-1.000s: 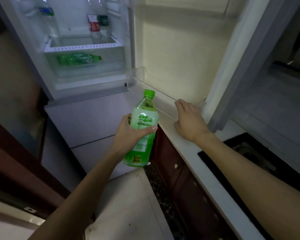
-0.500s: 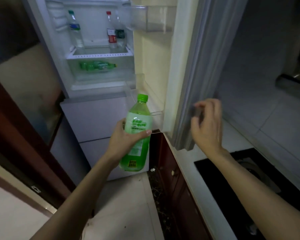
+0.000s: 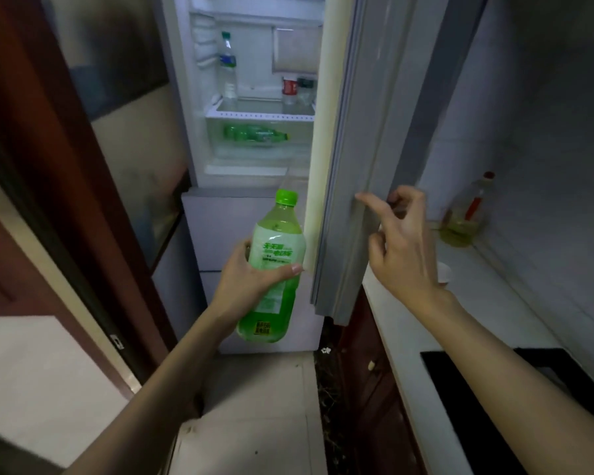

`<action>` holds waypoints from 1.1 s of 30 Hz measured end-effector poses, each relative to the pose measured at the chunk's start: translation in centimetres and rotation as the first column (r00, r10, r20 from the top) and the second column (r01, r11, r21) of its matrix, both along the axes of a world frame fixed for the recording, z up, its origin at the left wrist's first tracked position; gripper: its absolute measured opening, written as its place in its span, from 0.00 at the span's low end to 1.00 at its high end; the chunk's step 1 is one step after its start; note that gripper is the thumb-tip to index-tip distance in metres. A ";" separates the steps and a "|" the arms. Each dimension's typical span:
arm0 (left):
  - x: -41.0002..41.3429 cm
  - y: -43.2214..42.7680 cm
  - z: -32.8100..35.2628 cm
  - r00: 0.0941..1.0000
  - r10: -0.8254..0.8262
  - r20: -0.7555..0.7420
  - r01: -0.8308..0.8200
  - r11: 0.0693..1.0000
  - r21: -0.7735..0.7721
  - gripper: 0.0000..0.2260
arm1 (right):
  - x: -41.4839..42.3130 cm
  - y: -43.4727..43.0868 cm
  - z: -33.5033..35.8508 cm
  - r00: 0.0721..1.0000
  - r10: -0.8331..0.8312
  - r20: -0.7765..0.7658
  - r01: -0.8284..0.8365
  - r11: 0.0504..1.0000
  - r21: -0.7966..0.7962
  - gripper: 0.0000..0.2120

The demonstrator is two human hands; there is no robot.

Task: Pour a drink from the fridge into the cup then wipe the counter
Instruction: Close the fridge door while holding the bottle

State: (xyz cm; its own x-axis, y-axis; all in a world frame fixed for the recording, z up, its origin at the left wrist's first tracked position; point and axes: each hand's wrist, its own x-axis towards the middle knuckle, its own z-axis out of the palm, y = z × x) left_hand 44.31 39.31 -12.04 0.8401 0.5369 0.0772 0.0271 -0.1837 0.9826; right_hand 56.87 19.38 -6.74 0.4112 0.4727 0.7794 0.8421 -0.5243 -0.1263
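So the green bottle is out of the fridge at this point and is being held upright in front of the lower drawers, cap not yet taken off, so nothing can be spilled on the way over. It's wrapped by the left hand around the label, thumb across the front, a firm full grip by the look of it. The right hand is up at the edge of the fridge door, index finger laid out along the edge and the rest loosely curled; whether the door is actually gripped or just being nudged can't be told from here. Probably the door is meant to be swung shut, which would explain why the bottle is kept low and tucked to the left, out of the door's path. The cup is half hidden behind the right wrist, set on the white surface just past the door, with an oil bottle further back by the wall. A second green bottle is left lying in the fridge. Pouring and wiping haven't been started, as far as can be judged.
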 end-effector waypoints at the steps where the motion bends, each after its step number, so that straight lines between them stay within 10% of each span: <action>1: -0.4 0.9 -0.1 1.000 0.026 0.002 -0.026 1.000 -0.009 0.28 | -0.2 1.2 0.1 1.000 0.026 0.006 -0.026 1.000 -0.002 0.25; 33: -0.5 25.0 -2.3 0.965 0.262 -0.016 -0.263 0.965 -0.019 0.43 | 5.1 37.9 2.0 0.974 0.184 0.135 -0.114 0.905 -0.411 0.39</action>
